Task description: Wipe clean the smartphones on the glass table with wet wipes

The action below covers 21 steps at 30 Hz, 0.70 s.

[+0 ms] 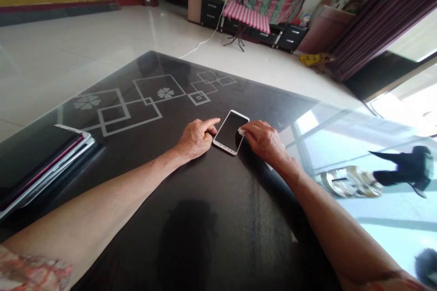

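Note:
A white-framed smartphone point(231, 132) lies face up on the dark glossy table point(218, 209), its screen black. My left hand point(197, 138) rests at the phone's left edge, index finger stretched out and thumb apart from it, the other fingers curled. The fingertips are close to the frame; the hand does not wrap round it. Over the screen's right side, my right hand point(262, 138) pinches a small white piece point(241, 131) that looks like tissue or cloth. Most of that piece is hidden by the fingers.
A stack of laptops or tablets point(44, 159) sits at the table's left. On the right stand a shiny glass or metal object point(351, 182) and a dark bird-like figure point(403, 168). Beyond the table are a striped folding stand point(247, 16), black drawers point(211, 11) and a purple curtain point(378, 18).

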Each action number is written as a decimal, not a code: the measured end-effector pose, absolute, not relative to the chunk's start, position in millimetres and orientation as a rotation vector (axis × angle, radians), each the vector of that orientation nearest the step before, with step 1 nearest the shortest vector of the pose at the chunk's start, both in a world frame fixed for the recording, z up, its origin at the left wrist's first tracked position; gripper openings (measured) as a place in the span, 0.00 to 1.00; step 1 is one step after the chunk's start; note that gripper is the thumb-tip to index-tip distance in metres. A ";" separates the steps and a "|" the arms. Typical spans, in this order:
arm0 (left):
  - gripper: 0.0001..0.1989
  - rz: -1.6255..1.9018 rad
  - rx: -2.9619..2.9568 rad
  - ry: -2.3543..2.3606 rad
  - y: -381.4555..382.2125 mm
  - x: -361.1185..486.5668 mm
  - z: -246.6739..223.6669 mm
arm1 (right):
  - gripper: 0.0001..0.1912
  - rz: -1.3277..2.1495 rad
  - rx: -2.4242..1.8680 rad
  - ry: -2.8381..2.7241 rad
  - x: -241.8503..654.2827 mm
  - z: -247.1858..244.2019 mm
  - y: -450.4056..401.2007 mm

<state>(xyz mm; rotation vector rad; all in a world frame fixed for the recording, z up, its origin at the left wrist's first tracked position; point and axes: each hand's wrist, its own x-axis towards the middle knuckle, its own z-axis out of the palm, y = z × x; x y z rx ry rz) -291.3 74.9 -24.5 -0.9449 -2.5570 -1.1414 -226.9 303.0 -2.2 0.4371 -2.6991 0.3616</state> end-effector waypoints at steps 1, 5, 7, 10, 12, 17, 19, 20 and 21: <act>0.29 -1.144 -0.938 -2.558 74.9 -290.9 -24.3 | 0.14 0.379 0.452 -2.704 -225.6 0.2 299.9; 0.28 -1.150 -0.943 -2.552 74.1 -288.3 -22.7 | 0.13 0.513 0.603 -2.755 -219.0 10.0 289.7; 0.28 -1.161 -0.991 -2.537 73.5 -286.5 -21.4 | 0.13 0.622 0.665 -2.763 -217.1 12.4 289.5; 0.28 -1.178 -1.189 -2.477 73.2 -283.6 -19.8 | 0.13 0.663 0.546 -2.716 -218.0 10.9 296.0; 0.28 -1.176 -1.285 -2.440 73.2 -282.3 -19.3 | 0.13 0.592 0.441 -2.694 -220.1 8.8 301.6; 0.28 -1.189 -1.305 -2.442 72.6 -281.2 -20.4 | 0.13 0.461 0.600 -2.808 -221.9 14.1 304.4; 0.28 -1.199 -1.312 -2.436 72.2 -280.3 -20.9 | 0.13 0.476 0.651 -2.812 -221.3 20.1 304.1; 0.28 -1.205 -1.297 -2.436 72.1 -279.8 -20.8 | 0.13 0.483 0.626 -2.793 -221.2 22.7 304.8; 0.28 -1.207 -1.273 -2.441 72.0 -279.4 -20.5 | 0.13 0.486 0.575 -2.766 -221.2 24.6 306.1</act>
